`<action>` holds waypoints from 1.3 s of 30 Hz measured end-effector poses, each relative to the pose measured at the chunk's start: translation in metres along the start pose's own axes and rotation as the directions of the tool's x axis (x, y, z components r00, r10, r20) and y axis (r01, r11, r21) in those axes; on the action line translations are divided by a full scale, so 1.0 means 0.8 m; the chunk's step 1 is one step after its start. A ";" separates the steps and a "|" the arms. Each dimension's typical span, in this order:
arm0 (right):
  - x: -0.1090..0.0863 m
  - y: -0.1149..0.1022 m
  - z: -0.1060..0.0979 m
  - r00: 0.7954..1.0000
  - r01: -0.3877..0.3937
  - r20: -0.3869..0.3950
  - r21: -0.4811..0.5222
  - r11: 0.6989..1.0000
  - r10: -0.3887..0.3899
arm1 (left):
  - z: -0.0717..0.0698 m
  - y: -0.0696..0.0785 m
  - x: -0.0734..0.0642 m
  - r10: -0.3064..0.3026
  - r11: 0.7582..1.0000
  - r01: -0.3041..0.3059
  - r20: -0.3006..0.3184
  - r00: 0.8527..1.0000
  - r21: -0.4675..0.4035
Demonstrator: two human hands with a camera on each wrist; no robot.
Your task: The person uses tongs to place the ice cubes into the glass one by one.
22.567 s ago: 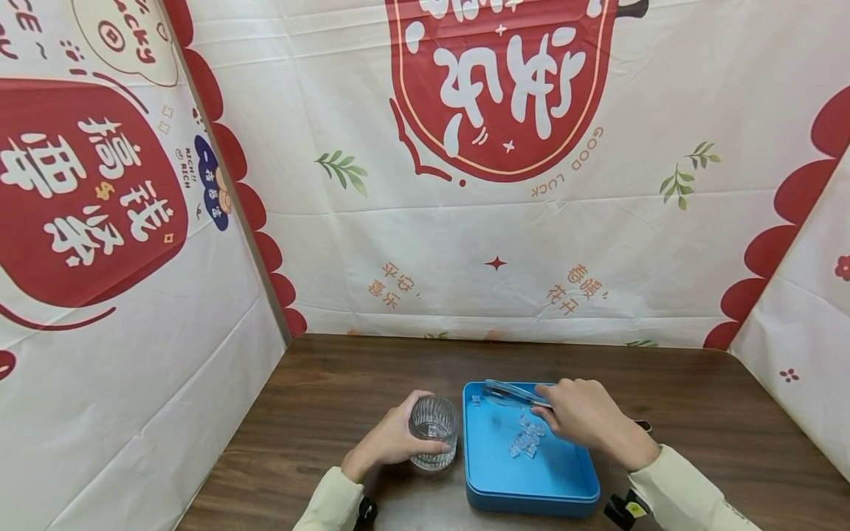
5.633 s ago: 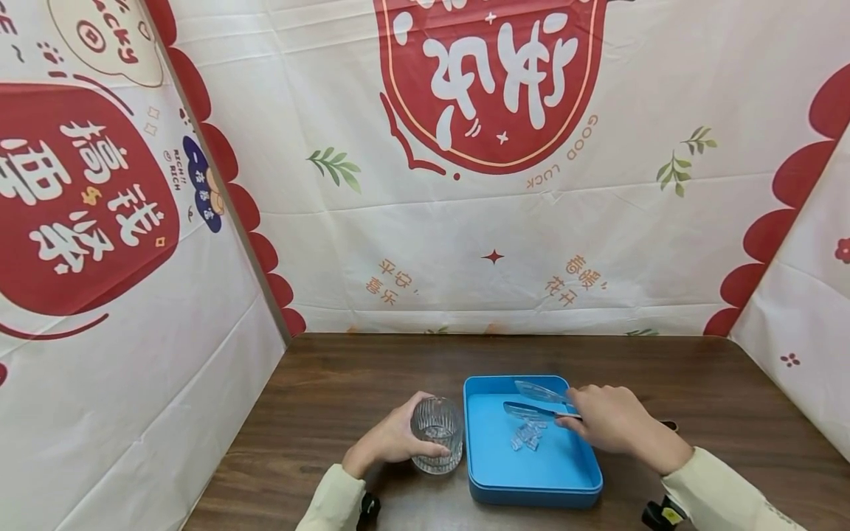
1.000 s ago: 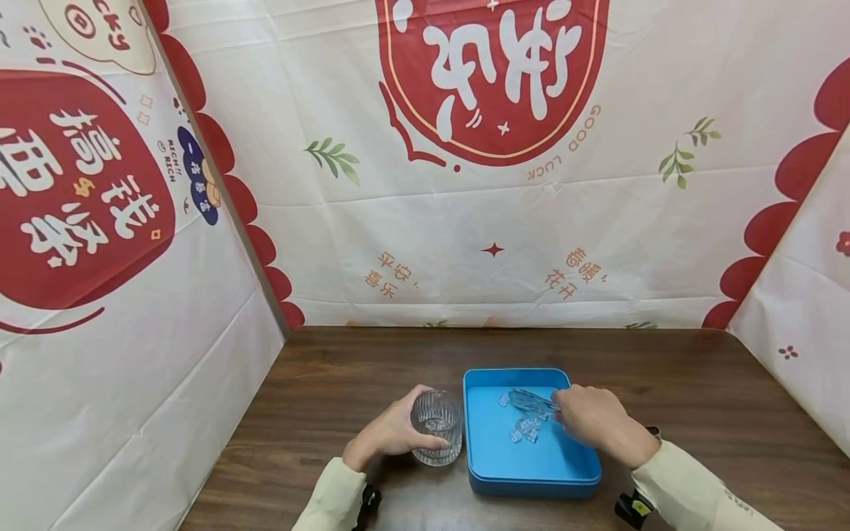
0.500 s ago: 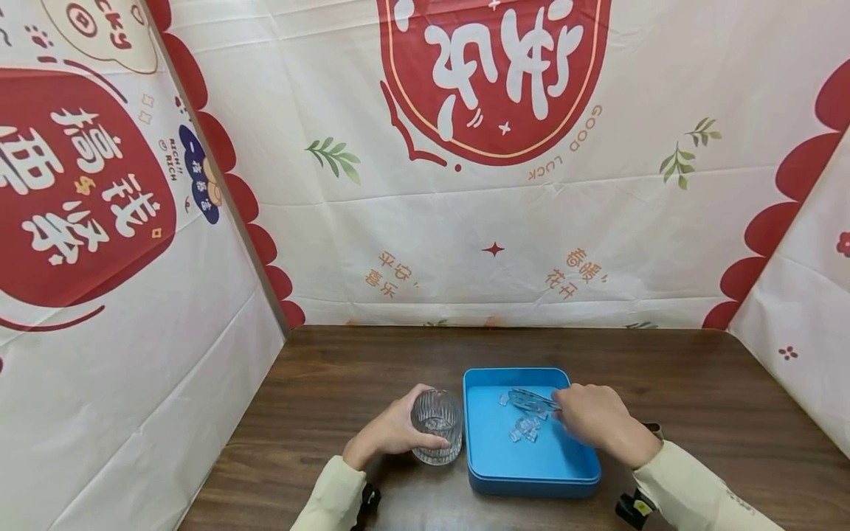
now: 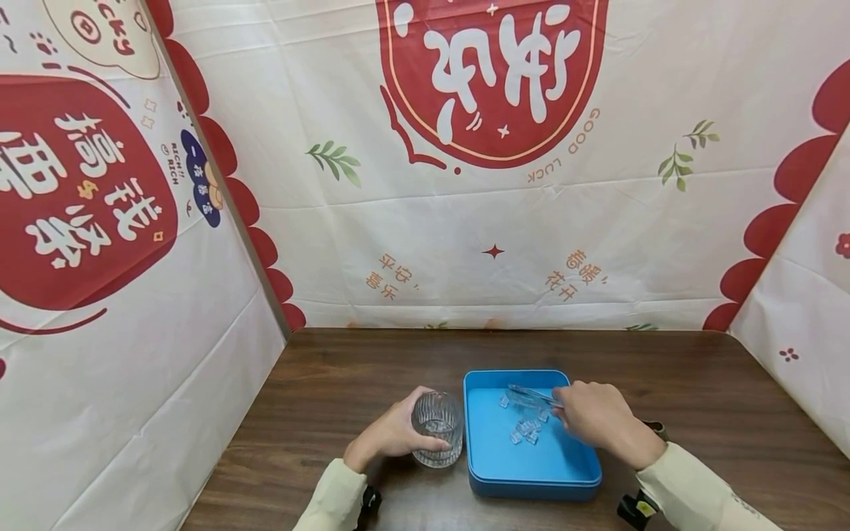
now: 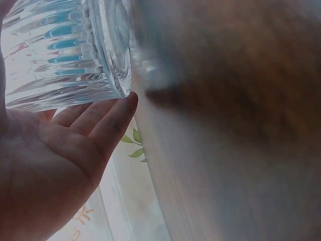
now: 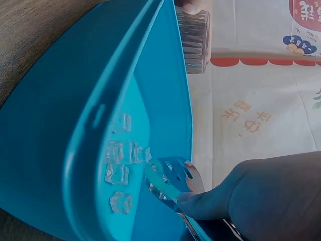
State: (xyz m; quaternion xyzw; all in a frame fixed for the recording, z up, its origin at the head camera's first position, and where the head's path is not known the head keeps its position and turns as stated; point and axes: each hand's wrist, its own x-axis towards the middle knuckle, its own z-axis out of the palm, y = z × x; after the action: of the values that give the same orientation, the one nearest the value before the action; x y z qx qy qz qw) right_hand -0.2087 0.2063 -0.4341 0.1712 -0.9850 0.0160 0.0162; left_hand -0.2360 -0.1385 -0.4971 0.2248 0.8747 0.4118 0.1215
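My left hand holds a ribbed clear glass on the table, thumb on the near side and fingers round the far side. In the left wrist view, the fingers lie along the ribbed glass wall. My right hand grips a pair of tongs over the blue tray; the tongs' arms are close together. Several clear ice-like cubes lie in the tray. In the right wrist view, the tongs reach inside the tray wall, right beside the cubes.
The brown wooden table extends around the tray and glass. A white printed cloth hangs behind it, with more cloth at left and right. A black device is strapped at each wrist, beside the pale sleeves.
The tongs' arms, spread apart several seconds ago, are now close together. Over the last half second the tongs have shifted slightly away from the cube pile. My left hand keeps holding the glass.
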 end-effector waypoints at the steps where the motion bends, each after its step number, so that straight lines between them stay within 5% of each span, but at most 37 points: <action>1: 0.000 0.000 0.000 1.000 0.003 -0.006 0.000 1.000 -0.003 | 0.000 0.000 0.000 -0.001 1.000 0.001 0.001 1.000 -0.003; 39: -0.007 0.002 -0.021 0.988 0.077 -0.135 0.000 0.997 -0.076 | 0.001 0.003 -0.002 -0.006 0.999 0.006 -0.001 1.000 -0.037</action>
State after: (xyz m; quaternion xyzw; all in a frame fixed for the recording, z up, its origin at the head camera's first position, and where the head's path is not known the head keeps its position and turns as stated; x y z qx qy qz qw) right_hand -0.2034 0.2102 -0.4177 0.2074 -0.9743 0.0296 0.0830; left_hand -0.2334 -0.1375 -0.4959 0.2196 0.8678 0.4275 0.1262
